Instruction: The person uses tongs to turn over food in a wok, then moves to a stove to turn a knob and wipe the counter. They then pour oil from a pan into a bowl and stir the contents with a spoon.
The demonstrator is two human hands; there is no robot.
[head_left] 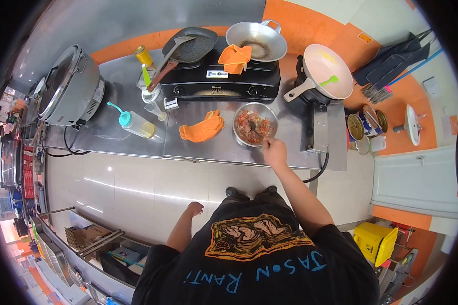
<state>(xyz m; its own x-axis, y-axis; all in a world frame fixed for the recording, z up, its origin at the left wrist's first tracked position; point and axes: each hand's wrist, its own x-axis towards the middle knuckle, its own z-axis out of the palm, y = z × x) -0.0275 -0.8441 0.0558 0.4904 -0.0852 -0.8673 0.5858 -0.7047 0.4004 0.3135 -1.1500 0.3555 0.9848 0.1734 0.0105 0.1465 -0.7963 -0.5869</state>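
Note:
My right hand (pixel 274 151) is closed around the handle of a spoon at the near rim of a metal bowl (pixel 236 133). The spoon's dark head rests in a chopped mixture (pixel 250 126) of brown and red bits. Low beside my body hangs my left hand (pixel 195 208), holding nothing, its fingers loosely apart. To the left of the bowl an orange glove (pixel 203 128) lies on the steel counter (pixel 216 152). A squeeze bottle (pixel 137 125) with a teal cap and pale yellow liquid lies farther left.
Behind the bowl stands a black gas stove (pixel 219 90) with a grill pan (pixel 193 43), a wok (pixel 257 40) and an orange cloth (pixel 235 58). A pale frying pan (pixel 328 66) with a green utensil sits right. A large grey cooker (pixel 74 86) occupies the left end.

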